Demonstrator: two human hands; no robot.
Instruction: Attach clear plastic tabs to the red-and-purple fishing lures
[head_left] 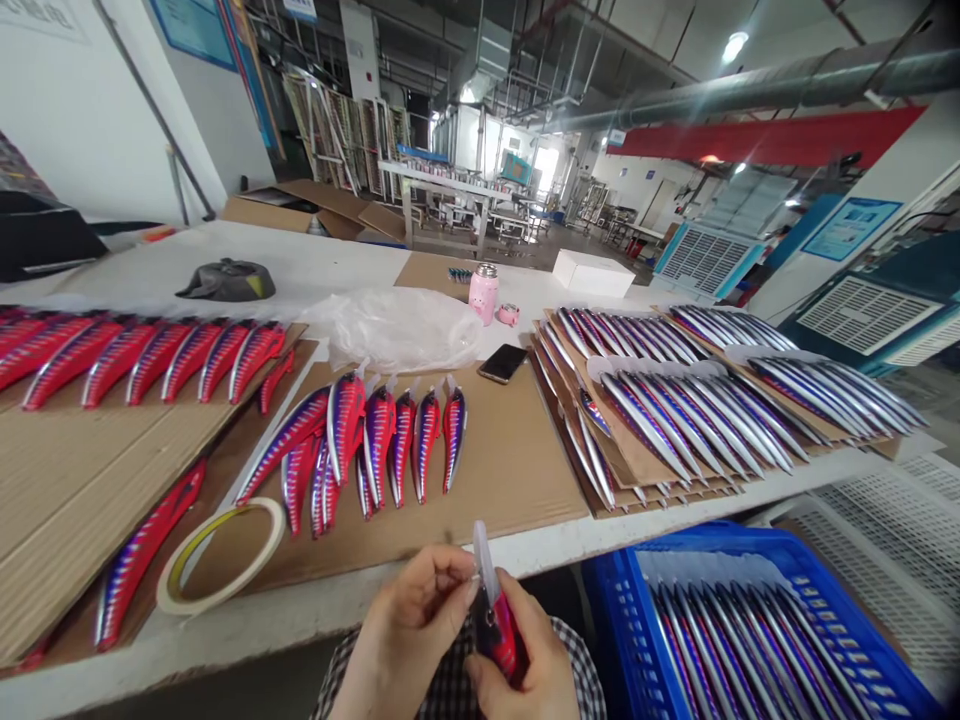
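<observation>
My right hand is wrapped round a red and purple fishing lure held upright near my lap. My left hand pinches the lure's clear lip at its top. Just beyond, on a cardboard sheet, lies a cluster of several finished lures of the same colours. A roll of tape rests flat on the cardboard to the left, beside a single lure.
A row of red lures lies at far left. Stacked cardboard sheets carry silver lures at right. A blue crate of lures stands below right. A phone, plastic bag and pink cup sit mid-table.
</observation>
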